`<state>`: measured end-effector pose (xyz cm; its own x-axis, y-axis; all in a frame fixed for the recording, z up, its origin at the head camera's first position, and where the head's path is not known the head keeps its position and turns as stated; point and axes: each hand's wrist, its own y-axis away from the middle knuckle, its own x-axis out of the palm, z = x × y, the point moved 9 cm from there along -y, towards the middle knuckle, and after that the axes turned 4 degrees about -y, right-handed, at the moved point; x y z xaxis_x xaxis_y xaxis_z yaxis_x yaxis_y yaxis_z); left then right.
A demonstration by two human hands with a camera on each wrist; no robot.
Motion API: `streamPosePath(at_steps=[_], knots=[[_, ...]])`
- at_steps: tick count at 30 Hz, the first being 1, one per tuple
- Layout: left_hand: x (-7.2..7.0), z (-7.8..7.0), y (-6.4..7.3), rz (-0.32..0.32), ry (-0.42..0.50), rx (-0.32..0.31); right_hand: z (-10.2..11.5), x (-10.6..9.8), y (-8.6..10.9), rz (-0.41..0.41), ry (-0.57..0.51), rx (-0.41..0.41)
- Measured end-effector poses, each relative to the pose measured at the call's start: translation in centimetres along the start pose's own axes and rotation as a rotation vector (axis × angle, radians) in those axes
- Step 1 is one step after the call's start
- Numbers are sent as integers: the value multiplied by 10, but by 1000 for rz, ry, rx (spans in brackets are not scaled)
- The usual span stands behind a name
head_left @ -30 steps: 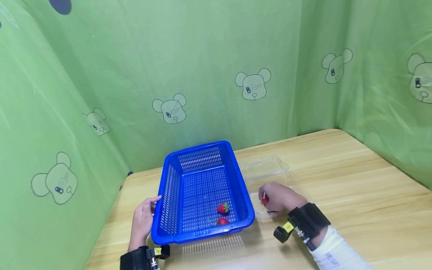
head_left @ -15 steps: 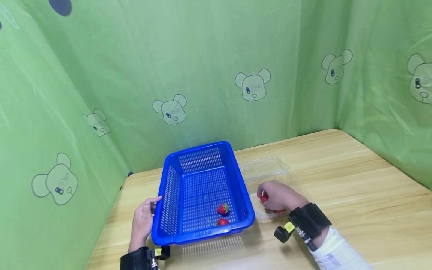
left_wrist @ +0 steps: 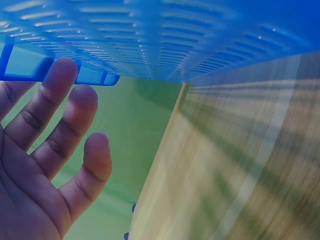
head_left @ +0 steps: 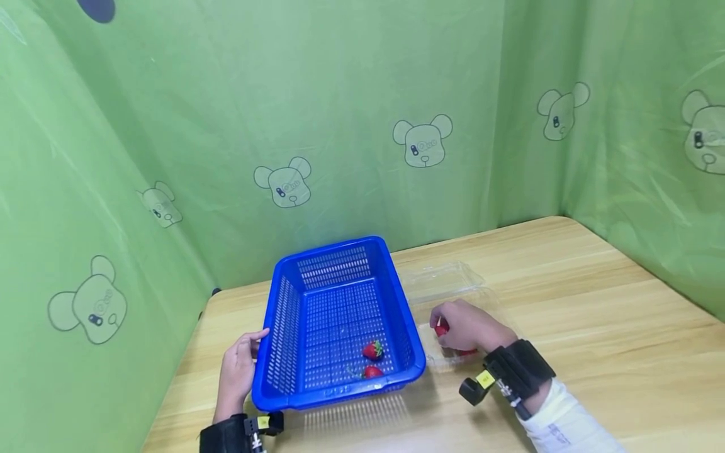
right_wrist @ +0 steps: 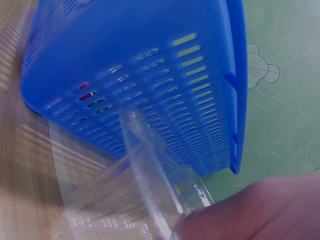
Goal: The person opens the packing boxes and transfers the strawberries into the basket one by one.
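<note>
A blue plastic basket point(head_left: 342, 327) stands on the table, with two strawberries near its front end; the upper strawberry point(head_left: 372, 350) shows green leaves. My left hand point(head_left: 238, 371) holds the basket's left rim, and in the left wrist view the fingers point(left_wrist: 82, 107) reach up under it. Right of the basket lies a clear plastic box point(head_left: 447, 292) with its lid folded back. Inside this box my right hand point(head_left: 467, 327) pinches a strawberry point(head_left: 441, 329) between fingertips. More red point(head_left: 467, 352) peeks out below that hand. In the right wrist view the held strawberry is hidden.
The wooden table point(head_left: 595, 327) extends to the right of the clear box. A green curtain point(head_left: 351, 126) with bear prints encloses the table at the back and sides. The box's clear wall point(right_wrist: 150, 175) rises close beside the basket.
My right hand has shifted slightly left and away from me with the strawberry, and red has come into sight beneath the hand. The left hand and basket stay nearly still.
</note>
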<state>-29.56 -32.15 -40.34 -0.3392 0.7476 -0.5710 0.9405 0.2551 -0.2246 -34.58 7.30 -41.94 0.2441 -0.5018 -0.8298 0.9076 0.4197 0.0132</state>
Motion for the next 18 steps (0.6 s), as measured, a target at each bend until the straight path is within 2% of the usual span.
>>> streamPosePath(at_steps=[4,11,18], knots=[[1,0,-1,4,-3,-19,-1,-2,0,1,-12,16],[0,-2,-4,-5,-11,6,0,-6,1,-5,-26,22],[-1,-3,-1,1,-17,3,2,-7,1,-5,-33,26]])
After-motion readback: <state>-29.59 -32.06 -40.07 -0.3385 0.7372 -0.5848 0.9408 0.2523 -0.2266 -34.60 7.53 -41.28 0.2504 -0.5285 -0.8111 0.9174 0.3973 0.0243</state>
